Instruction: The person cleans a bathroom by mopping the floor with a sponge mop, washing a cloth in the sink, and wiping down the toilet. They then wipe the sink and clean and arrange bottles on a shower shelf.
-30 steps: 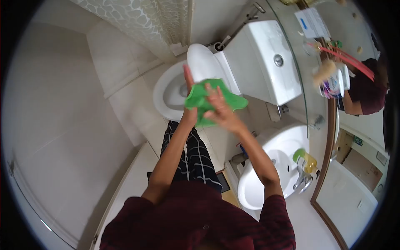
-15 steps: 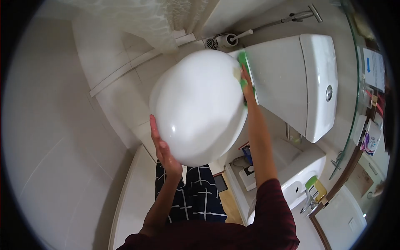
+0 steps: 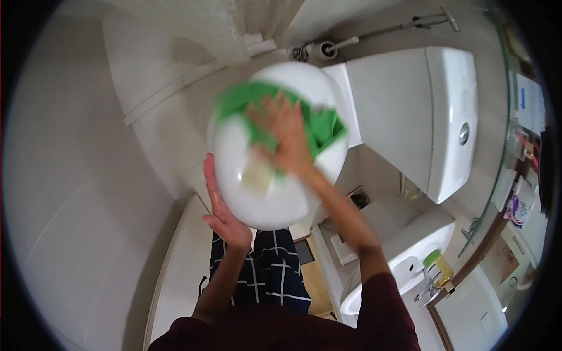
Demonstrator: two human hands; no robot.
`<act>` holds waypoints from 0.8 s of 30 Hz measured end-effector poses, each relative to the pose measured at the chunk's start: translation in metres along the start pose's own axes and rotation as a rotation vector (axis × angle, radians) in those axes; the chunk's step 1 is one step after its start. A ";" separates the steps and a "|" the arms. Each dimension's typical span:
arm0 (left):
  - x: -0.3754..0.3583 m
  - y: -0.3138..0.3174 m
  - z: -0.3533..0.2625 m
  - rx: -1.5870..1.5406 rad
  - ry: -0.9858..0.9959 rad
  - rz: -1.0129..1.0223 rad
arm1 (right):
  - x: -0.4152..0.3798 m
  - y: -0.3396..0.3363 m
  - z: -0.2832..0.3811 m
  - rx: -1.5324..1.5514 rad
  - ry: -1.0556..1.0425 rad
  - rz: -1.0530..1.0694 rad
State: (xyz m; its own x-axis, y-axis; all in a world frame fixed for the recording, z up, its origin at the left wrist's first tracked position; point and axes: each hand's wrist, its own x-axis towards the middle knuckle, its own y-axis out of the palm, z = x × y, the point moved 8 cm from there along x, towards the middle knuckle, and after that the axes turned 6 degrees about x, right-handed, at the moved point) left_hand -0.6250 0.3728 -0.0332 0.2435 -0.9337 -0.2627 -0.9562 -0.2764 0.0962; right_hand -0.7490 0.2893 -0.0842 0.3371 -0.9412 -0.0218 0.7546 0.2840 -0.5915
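A white toilet lid (image 3: 263, 205) is tilted up in the middle of the view. My right hand (image 3: 284, 131) lies spread on a green cloth (image 3: 325, 128), pressing it to the lid's face; hand and cloth are blurred by motion. The cloth's pale tag or patch (image 3: 256, 175) hangs below the palm. My left hand (image 3: 225, 216) is against the lid's lower left edge, its fingers stretched and its thumb apart. Behind the lid, to the right, is the white cistern (image 3: 451, 123) with a round flush button (image 3: 464, 133).
A toilet brush in a holder (image 3: 328, 51) stands behind the toilet. At lower right are a sink (image 3: 410, 263), a soap bottle (image 3: 439, 269) and a glass shelf (image 3: 480, 222). A shower curtain (image 3: 216, 29) hangs at the top; a hose sprayer (image 3: 451, 19) is at upper right.
My right hand and the green cloth have moved left from the lid's hinge side onto its face, and the cloth is spread wider. My left hand's thumb now sticks out to the left.
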 end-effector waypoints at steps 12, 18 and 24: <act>0.008 -0.026 0.028 -0.089 -0.066 -0.016 | -0.175 0.014 -0.128 -0.212 0.494 -0.453; 0.009 -0.030 0.025 -0.369 -0.135 -0.015 | -0.128 0.060 0.065 0.039 0.423 -0.317; -0.004 -0.016 0.029 -0.494 -0.277 0.154 | -0.157 0.076 0.094 1.615 0.721 -0.322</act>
State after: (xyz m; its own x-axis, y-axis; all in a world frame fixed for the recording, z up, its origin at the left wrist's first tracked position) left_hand -0.6154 0.3878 -0.0610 -0.0070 -0.8955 -0.4450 -0.7718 -0.2781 0.5718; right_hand -0.6919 0.4754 -0.0498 0.1278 -0.7508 -0.6480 0.6299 -0.4432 0.6378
